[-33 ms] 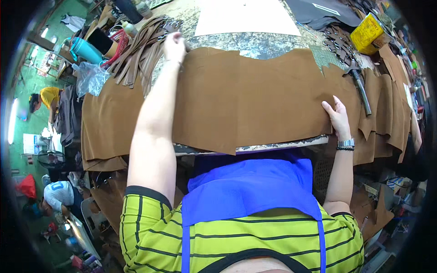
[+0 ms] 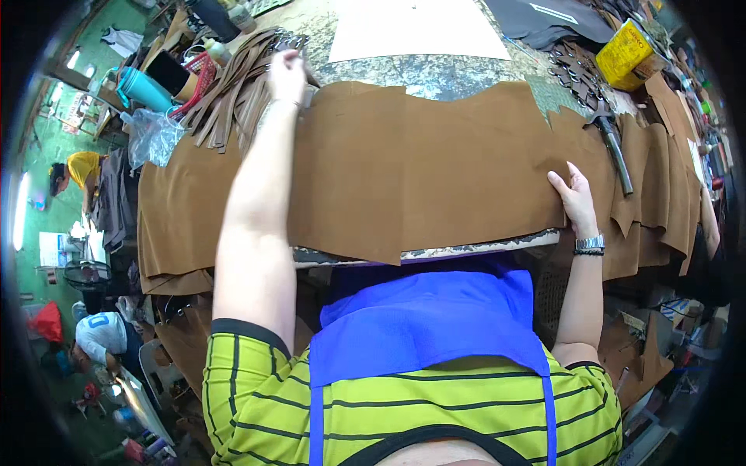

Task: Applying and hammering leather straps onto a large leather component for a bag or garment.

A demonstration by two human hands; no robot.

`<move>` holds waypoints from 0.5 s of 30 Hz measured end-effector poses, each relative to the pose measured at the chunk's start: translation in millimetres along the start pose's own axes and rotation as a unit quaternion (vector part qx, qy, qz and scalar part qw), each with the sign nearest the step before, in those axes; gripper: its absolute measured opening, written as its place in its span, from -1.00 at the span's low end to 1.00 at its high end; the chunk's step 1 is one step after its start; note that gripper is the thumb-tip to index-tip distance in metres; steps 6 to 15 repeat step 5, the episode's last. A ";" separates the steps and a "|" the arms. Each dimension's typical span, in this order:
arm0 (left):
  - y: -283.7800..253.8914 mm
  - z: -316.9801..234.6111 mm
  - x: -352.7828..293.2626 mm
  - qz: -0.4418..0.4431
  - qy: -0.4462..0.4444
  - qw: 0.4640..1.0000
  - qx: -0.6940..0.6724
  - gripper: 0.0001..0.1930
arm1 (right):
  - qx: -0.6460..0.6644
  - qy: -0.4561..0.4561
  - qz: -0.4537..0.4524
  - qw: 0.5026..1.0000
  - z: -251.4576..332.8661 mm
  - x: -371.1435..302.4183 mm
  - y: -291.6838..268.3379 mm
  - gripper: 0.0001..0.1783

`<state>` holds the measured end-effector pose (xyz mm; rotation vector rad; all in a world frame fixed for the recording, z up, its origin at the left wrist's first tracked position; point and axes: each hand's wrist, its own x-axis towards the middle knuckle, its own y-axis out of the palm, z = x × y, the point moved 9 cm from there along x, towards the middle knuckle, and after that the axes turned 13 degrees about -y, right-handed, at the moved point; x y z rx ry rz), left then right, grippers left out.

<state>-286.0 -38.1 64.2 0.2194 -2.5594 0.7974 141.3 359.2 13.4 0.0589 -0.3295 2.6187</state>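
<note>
A wide brown leather piece (image 2: 350,179) lies across the worktable, its front edge hanging past the table's edge. My left hand (image 2: 287,78) is closed above its far left corner, beside a bundle of brown leather strips (image 2: 233,93) with metal rings at their far end. Whatever its fingers hold, if anything, is hidden. My right hand (image 2: 576,200) rests on the leather near the right end, thumb and forefinger apart; its other fingers are partly out of sight. Past that hand, a dark-handled tool (image 2: 618,159) lies on more brown leather (image 2: 653,171).
A white sheet (image 2: 420,31) lies at the far middle. Right of it are dark leather (image 2: 552,23), ringed straps (image 2: 579,81) and a yellow tin (image 2: 625,54). At left stand a turquoise tumbler (image 2: 144,89), a red basket (image 2: 203,74) and a clear plastic bag (image 2: 154,136). Other people work farther left.
My left hand has shifted slightly left and away from me, toward the ringed end of the strips. My right hand stays in place on the leather.
</note>
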 end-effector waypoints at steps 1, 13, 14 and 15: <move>-9.7 11.5 23.5 0.020 -0.029 0.998 -0.043 -0.82 | 0.000 0.004 -0.001 1.000 -0.6 0.7 -1.4 -0.54; -95.3 2.3 88.4 -0.039 0.014 0.999 0.015 -0.78 | 0.017 0.010 0.012 1.000 -11.6 0.8 -3.6 -0.55; -95.3 2.3 88.4 -0.039 0.014 0.999 0.015 -0.78 | 0.017 0.010 0.012 1.000 -11.6 0.8 -3.6 -0.55; -95.3 2.3 88.4 -0.039 0.014 0.999 0.015 -0.78 | 0.017 0.010 0.012 1.000 -11.6 0.8 -3.6 -0.55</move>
